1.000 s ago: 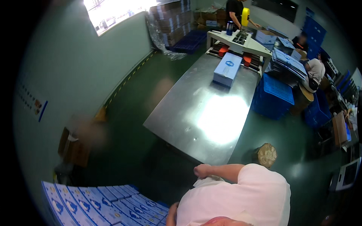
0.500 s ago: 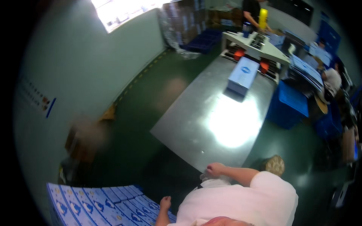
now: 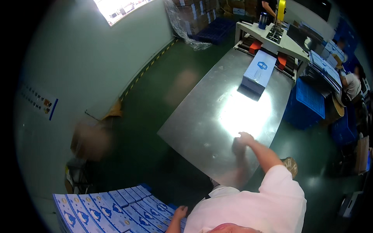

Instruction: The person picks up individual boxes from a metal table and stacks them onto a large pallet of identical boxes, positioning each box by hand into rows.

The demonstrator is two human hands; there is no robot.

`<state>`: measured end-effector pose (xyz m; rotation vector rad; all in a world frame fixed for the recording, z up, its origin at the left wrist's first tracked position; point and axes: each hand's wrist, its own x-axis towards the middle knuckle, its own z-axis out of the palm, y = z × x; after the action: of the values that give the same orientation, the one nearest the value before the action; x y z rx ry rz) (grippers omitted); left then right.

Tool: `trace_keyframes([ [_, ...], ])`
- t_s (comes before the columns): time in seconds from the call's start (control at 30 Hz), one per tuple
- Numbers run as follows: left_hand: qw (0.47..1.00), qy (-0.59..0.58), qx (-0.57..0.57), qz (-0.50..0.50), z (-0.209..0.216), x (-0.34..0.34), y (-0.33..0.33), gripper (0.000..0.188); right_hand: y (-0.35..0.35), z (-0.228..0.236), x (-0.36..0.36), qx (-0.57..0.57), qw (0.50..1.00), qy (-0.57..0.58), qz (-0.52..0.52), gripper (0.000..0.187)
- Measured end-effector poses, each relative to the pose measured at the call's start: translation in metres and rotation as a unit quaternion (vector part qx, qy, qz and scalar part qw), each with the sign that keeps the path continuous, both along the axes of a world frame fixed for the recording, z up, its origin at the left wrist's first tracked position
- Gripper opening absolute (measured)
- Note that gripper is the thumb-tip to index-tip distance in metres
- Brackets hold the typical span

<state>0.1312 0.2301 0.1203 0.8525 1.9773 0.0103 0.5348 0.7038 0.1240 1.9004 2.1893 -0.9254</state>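
Note:
My right hand (image 3: 245, 139) reaches out over the bare metal table (image 3: 194, 128), its fingers partly extended and nothing in them. A pale blue carton (image 3: 259, 70) with a blue emblem lies farther along the table, against the taping machine (image 3: 272, 37); a gap separates it from my right hand. Low at my left side hangs my left hand (image 3: 180, 213), its fingers loosely curled with nothing visible in them. It is close to the edge of a stack of pale blue printed cartons (image 3: 112, 211).
Blue plastic crates (image 3: 305, 105) stand right of the table, with flattened cardboard (image 3: 324, 70) above them. A round stool (image 3: 290, 166) is near my right elbow. A person (image 3: 268, 7) stands behind the machine; another person (image 3: 351, 85) sits at the right. Wrapped cartons (image 3: 194, 17) line the back wall.
My right hand has moved from the table's near edge forward over its surface. My left hand has shifted slightly right and down in view. The carton stays by the machine while the view has shifted.

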Motion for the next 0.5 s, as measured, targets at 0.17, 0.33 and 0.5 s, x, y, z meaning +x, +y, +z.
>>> trace_keyframes([
  [0.17, 0.986, 0.045, -0.14, 0.077, -0.003, -0.032, -0.074, 0.051, 0.122, 0.023, 0.058, 0.04, 0.987, -0.081, -0.133, 0.05],
  [0.33, 0.96, 0.059, -0.102, 0.255, 0.039, -0.005, -0.036, 0.045, 0.233, 0.041, 0.082, 0.128, 0.971, -0.125, -0.161, 0.045],
  [0.5, 0.968, 0.004, -0.077, 0.24, 0.032, 0.004, -0.012, 0.045, 0.303, 0.081, 0.072, 0.163, 0.961, -0.156, -0.162, 0.045],
])
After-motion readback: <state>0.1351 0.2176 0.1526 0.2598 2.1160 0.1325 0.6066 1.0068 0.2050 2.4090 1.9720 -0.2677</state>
